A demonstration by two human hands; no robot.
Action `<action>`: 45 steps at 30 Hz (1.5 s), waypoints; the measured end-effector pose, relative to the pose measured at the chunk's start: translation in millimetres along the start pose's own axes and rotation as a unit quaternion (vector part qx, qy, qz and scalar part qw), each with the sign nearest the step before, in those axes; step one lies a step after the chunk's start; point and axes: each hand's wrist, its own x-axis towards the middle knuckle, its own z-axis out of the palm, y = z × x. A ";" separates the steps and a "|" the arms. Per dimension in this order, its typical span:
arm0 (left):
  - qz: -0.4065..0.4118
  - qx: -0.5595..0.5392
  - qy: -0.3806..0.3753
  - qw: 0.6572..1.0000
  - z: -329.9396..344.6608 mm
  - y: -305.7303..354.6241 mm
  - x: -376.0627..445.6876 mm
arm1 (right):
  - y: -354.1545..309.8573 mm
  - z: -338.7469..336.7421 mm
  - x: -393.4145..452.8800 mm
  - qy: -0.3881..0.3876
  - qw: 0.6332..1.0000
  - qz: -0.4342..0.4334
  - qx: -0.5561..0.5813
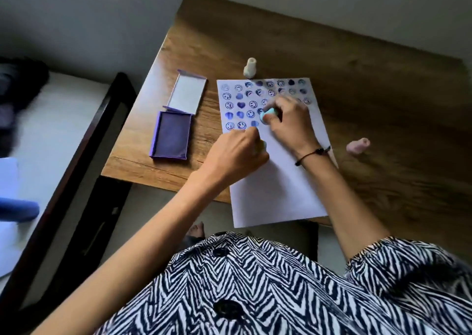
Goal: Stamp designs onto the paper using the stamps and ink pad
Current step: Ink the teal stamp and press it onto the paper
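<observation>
One sheet of paper [275, 171] lay on the wooden table [357, 84], its upper part carrying five rows of blue smileys and hearts. Her right hand [288, 122] pinched a mint stamp [267, 116] against the sheet; her left hand [237, 156] was closed around something pale. Two more stamps sat loose: a white stamp [249, 67] above the paper and a pink stamp [357, 145] to its right. One ink pad [171, 135] lay open on the left.

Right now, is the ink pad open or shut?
Open: the ink pad shows its dark purple inking surface, with its lid swung back flat behind it.
</observation>
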 end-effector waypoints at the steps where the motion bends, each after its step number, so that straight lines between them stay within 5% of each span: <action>1: 0.004 0.006 -0.002 1.000 0.4 -0.4 -0.5 | -1.1 0.4 0.0 0.000 1.000 -0.003 -0.014; 25: 0.002 -0.032 -0.021 0.999 1.2 -10.8 2.7 | -6.1 15.4 -3.2 -0.019 0.964 -0.063 -0.258; 42: -0.023 -0.022 -0.037 0.999 1.1 -7.1 1.9 | -6.5 7.6 -1.7 -0.052 0.969 -0.075 -0.230; 45: -0.027 -0.024 -0.037 0.999 0.9 -7.4 0.5 | -2.1 -5.4 -2.1 -0.042 0.986 -0.042 -0.156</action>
